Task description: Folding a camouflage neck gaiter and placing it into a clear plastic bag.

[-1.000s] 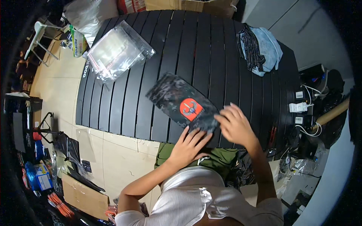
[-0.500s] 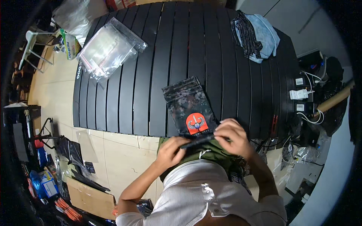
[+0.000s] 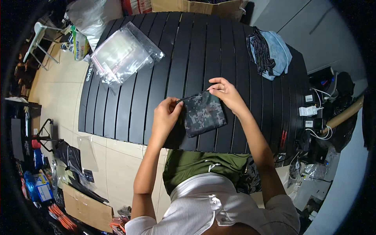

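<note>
A dark camouflage cloth piece [image 3: 205,115], folded into a rough square, lies near the front edge of the slatted black table. At its upper left corner, my left hand [image 3: 168,111] pinches the edge between thumb and fingers. My right hand [image 3: 224,94] grips the upper right corner the same way, its other fingers loosely bent. The orange emblem on the cloth does not show now; it is hidden by the fold.
Clear plastic bags [image 3: 123,55] are stacked at the table's far left. Folded light blue and dark striped cloth [image 3: 270,53] sits at the far right. Beside the table's right edge are white plugs and cables [image 3: 309,111]; a cardboard box [image 3: 203,8] stands behind.
Both hands have moved up and away from my lap with the cloth's near edge. The cloth has been folded over, so its emblem is covered and it looks shorter.
</note>
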